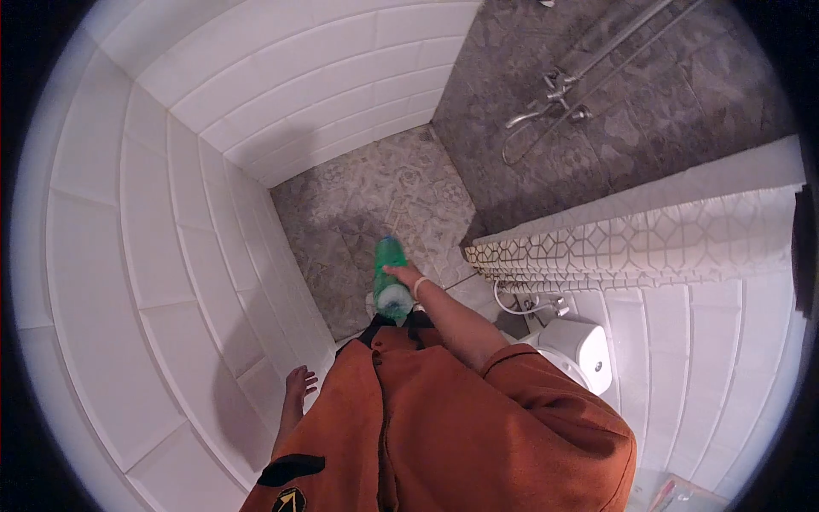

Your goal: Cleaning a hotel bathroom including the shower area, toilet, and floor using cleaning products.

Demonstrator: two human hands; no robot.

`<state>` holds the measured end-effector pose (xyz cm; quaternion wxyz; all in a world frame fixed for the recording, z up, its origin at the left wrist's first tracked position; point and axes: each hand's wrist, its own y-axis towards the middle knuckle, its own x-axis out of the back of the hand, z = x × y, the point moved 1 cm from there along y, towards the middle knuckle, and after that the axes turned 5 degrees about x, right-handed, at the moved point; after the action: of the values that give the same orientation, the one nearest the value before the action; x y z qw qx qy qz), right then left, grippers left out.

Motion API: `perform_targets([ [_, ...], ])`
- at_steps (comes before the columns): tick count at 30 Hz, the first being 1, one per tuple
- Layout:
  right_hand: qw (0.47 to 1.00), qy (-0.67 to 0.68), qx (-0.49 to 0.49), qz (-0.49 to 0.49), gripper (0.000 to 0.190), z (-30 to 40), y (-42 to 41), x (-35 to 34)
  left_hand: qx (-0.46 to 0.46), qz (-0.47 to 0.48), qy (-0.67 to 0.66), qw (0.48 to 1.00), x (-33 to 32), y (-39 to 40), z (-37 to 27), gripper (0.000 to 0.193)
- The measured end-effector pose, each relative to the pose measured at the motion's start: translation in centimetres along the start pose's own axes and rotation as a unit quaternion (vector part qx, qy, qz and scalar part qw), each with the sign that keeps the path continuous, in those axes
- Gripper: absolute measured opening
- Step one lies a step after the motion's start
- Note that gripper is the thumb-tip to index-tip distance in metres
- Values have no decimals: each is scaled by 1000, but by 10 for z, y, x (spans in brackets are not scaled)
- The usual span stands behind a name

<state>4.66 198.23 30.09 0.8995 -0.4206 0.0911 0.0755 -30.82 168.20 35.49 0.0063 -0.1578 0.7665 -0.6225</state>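
My right hand (403, 274), with a pale band at the wrist, is wrapped around a green plastic bottle (388, 255) in front of my body. The bottle's round whitish end faces up towards me, and a small blue tip shows at its far end. Beneath it lies the patterned grey tile floor (409, 176). At my other side, close to the white tiled wall (166, 256), my left hand (299, 383) hangs with nothing in it and its fingers a little apart.
A chrome shower mixer (556, 93) with its hose is on the grey tiled wall (691, 83) at the upper right. Below hangs a patterned shower curtain (627, 237). A white toilet (585, 352) stands to my right, and a floor drain (425, 134) is in the far corner.
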Motion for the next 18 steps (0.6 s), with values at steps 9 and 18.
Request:
perform_targets([
  [9,962,30,100,-254,45,36,-55,145,-24,32,43,998,-25,10,3,40],
  [18,935,263,12,-237,49,0,-97,160,-57,44,141,987,-60,-11,-42,43],
])
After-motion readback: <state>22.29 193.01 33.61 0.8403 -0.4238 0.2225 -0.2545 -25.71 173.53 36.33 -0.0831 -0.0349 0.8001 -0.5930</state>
